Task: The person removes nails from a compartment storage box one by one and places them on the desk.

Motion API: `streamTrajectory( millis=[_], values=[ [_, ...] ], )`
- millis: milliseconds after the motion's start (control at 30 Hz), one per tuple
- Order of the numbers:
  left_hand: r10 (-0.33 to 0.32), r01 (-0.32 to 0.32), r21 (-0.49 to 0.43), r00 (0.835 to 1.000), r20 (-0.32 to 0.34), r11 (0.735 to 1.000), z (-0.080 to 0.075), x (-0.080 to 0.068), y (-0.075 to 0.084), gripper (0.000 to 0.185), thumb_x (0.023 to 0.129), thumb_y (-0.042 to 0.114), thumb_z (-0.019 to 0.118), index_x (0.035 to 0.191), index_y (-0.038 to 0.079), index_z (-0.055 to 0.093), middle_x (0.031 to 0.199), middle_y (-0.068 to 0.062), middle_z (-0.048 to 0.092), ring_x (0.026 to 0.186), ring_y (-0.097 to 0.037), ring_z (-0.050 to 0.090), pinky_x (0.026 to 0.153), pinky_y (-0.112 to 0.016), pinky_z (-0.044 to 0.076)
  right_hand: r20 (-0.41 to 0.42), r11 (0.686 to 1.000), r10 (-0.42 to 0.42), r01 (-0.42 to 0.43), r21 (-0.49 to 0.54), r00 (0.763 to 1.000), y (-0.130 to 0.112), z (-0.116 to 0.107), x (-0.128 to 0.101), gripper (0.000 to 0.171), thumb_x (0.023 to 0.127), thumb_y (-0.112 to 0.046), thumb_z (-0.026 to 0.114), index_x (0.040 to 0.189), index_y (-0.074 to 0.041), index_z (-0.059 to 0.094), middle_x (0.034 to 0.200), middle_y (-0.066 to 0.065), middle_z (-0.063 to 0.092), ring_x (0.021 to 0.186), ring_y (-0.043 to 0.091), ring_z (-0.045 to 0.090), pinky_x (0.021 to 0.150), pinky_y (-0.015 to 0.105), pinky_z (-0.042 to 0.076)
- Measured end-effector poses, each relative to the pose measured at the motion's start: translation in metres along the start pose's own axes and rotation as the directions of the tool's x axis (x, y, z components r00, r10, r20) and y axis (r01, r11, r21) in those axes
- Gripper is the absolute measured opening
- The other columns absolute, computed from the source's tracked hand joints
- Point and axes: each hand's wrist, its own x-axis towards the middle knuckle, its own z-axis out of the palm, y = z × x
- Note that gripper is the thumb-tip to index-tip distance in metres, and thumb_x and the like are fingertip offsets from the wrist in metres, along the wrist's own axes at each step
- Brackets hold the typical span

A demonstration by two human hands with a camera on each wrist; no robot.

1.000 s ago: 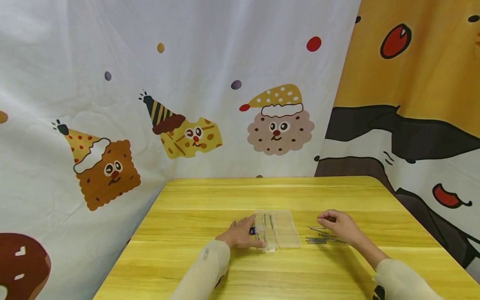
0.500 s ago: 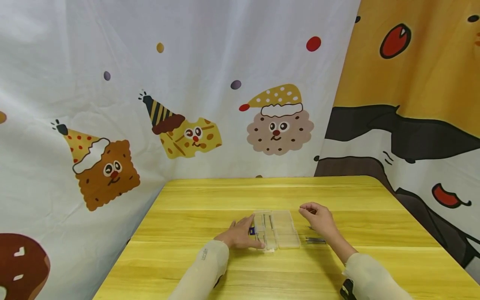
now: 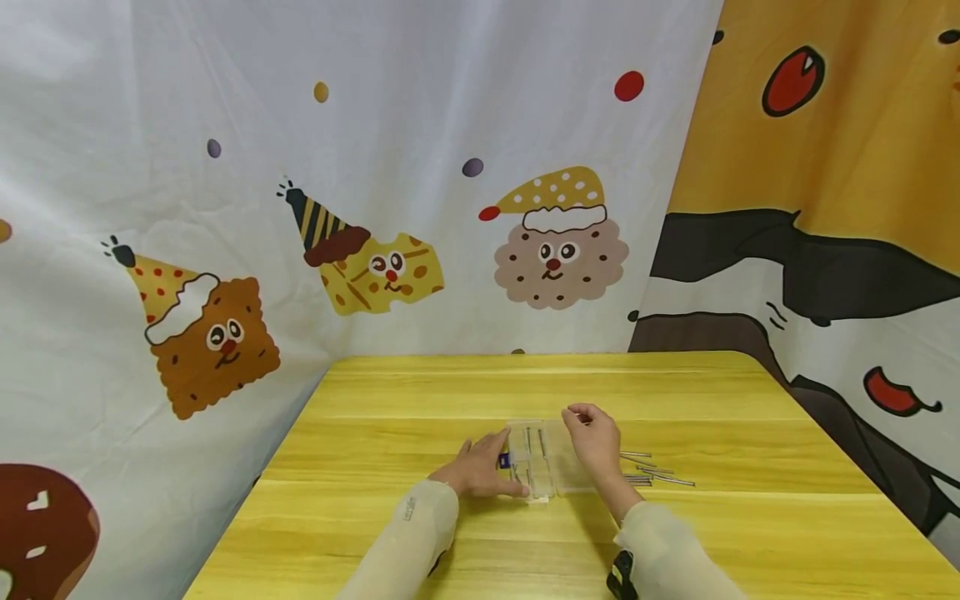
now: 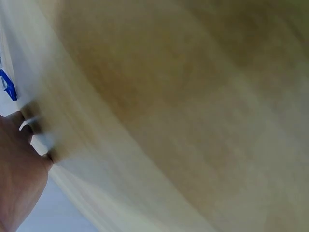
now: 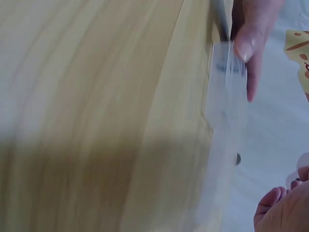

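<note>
A clear plastic box (image 3: pixel 536 483) lies unfolded on the wooden table, its left half divided into compartments that hold several thin metal nails (image 3: pixel 542 443). My left hand (image 3: pixel 480 468) rests along the box's left side with fingers spread, its thumb (image 5: pixel 246 46) at the near edge. A blue clip (image 3: pixel 505 461) shows beside that hand. My right hand (image 3: pixel 594 437) hovers over the see-through lid half (image 3: pixel 576 479), with thumb and fingertips brought together. I cannot tell whether something slim is between them. Right of that hand lie several loose nails (image 3: pixel 667 477).
The yellow wood-grain table (image 3: pixel 420 400) reaches back to a patterned curtain (image 3: pixel 420 125). Cartoon snacks in party hats are printed on it. Both forearms wear pale sleeves (image 3: pixel 420 525), and a black strap (image 3: pixel 621 575) shows at the right wrist.
My right hand has moved left from over the loose nails to above the lid half, with fingertips drawn together throughout. My left hand and the box have stayed put.
</note>
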Motion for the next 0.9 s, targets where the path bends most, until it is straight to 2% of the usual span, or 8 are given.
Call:
streamTrajectory(
  millis=[267, 500, 900],
  values=[
    [0.012, -0.012, 0.020, 1.000, 0.002, 1.000, -0.002, 0.001, -0.001, 0.114, 0.078, 0.070, 0.069, 0.161, 0.017, 0.012, 0.162, -0.007, 0.025, 0.149, -0.025, 0.021, 0.120, -0.052, 0.009, -0.100, 0.999, 0.048, -0.046, 0.025, 0.994, -0.007, 0.028, -0.012, 0.021, 0.096, -0.019, 0.065, 0.104, -0.001, 0.072, 0.088, 0.009, 0.066, 0.072, 0.020, 0.058, 0.059, 0.028, 0.046],
    [0.006, -0.006, 0.023, 1.000, -0.002, 1.000, 0.000, 0.001, -0.002, 0.113, 0.078, 0.071, 0.069, 0.161, 0.018, 0.014, 0.162, -0.006, 0.026, 0.149, -0.024, 0.022, 0.120, -0.051, 0.009, -0.110, 0.998, 0.057, -0.054, 0.027, 0.992, -0.008, 0.042, -0.022, 0.018, 0.095, -0.016, 0.066, 0.101, 0.000, 0.073, 0.086, 0.010, 0.066, 0.072, 0.021, 0.059, 0.059, 0.031, 0.047],
    [-0.002, 0.002, 0.021, 1.000, 0.008, 1.000, -0.001, 0.000, 0.000, 0.113, 0.078, 0.072, 0.068, 0.161, 0.019, 0.013, 0.162, -0.006, 0.025, 0.149, -0.025, 0.021, 0.121, -0.051, 0.008, -0.105, 0.998, 0.057, -0.058, -0.011, 0.993, 0.003, 0.052, -0.025, 0.019, 0.094, -0.017, 0.067, 0.100, -0.001, 0.074, 0.091, 0.012, 0.066, 0.083, 0.027, 0.060, 0.069, 0.040, 0.050]
  ],
)
